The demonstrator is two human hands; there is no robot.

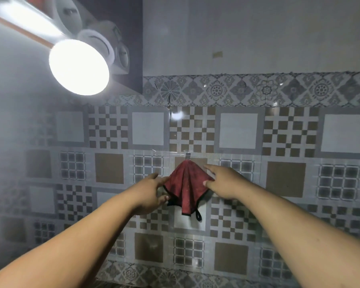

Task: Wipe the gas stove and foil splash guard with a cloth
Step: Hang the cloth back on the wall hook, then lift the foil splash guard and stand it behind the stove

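Cloth (184, 187), red with a dark trimmed edge, hangs by one point from a small hook (188, 155) on the tiled wall (289, 129), draping down in soft folds with a dark loop dangling at its lower right corner. It looks light, limp and somewhat worn, so it should bunch easily and slip off the hook with a small lift; the best hold is probably near the top, just under the hook, or by gathering both side edges together. The left hand (152, 190) is at the cloth's left edge, thumb and fingers closing on the hem in what looks like a light pinch. The right hand (224, 181) is at the right edge, thumb tucked against the fabric and forefinger stretched out flat along the wall above it; whether it truly grips is hard to tell. The cloth sits between the two hands, touching both. A bright round lamp (79, 66) glares at upper left. Neither stove nor foil guard is in view, so wiping has not yet begun
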